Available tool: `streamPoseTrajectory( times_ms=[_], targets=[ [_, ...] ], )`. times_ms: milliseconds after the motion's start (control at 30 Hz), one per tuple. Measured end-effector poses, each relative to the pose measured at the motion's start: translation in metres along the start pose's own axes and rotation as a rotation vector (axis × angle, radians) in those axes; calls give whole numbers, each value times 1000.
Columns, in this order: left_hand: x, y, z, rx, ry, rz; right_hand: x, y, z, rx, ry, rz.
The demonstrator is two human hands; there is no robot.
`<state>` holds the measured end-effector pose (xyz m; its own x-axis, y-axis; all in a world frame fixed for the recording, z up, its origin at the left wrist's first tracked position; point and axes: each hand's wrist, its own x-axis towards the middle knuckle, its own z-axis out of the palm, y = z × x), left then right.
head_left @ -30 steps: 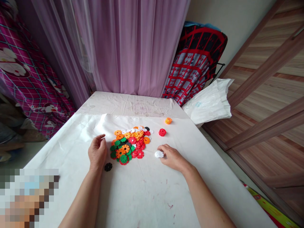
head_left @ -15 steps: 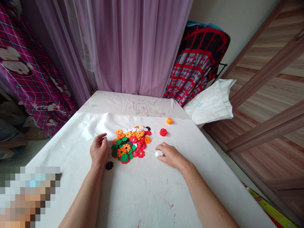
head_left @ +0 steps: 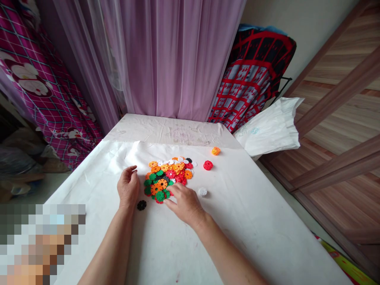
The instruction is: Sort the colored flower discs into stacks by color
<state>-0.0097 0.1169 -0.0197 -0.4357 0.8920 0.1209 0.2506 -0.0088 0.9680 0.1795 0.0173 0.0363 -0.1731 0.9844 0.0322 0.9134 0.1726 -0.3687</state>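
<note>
**Hands on either side of the disc pile, the right one at its near edge**

The right hand reaches in from the right, its thumb and fingers parted around the near right edge of the pile of notched discs. Its fingertips are at or just over the discs there, with a green disc just to the left of the thumb tip; whether they touch or grip one is hidden. The left hand is just beside the pile's left side, fingers loosely curled; whether anything is inside them cannot be seen.

The pile lies between the hands, mostly a little beyond the right hand's fingertips, and spreads from near left to far right across the desk. The right hand is the nearer to its front discs. The discs are round, so a single one has no long axis.

A lone black disc lies near the left wrist, apart from the pile. On the other side, a white stack is just right of the right hand, with a red stack beyond it and an orange stack farthest away.
</note>
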Motion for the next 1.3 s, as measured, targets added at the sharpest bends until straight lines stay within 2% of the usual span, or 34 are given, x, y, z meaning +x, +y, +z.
streamPoseTrajectory(
  times_ms=[100, 200, 300, 433, 633, 733, 833, 967, 1067, 1200, 1300],
  targets=[
    [3, -3, 1, -101, 34, -34, 12, -19, 27, -27, 31, 10],
    [8, -6, 0, -164, 51, -43, 18, -25, 36, -60, 8, 34],
    [16, -9, -6, -158, 87, -51, 19, -20, 34, -66, 2, 60],
    [25, -13, -17, -69, 190, -20, 18, -11, 28, -74, 20, 100],
    [24, -9, -20, -14, 178, -40, 13, -5, 17, -16, 45, 172],
    [20, -5, -18, 0, 164, -42, 12, 12, 3, 111, 155, 204],
    [18, -2, -18, 31, 145, -48, 14, 45, -17, 159, 233, 323],
    [17, 0, -16, 56, 148, -35, 21, 93, -33, 100, 141, 470],
    [19, -2, -15, 50, 161, -32, 26, 114, -31, 88, 73, 466],
    [21, -7, -14, 49, 164, -23, 27, 118, -28, 71, 99, 383],
    [21, -8, -13, 47, 166, -21, 23, 98, -27, 54, 156, 287]
  ],
)
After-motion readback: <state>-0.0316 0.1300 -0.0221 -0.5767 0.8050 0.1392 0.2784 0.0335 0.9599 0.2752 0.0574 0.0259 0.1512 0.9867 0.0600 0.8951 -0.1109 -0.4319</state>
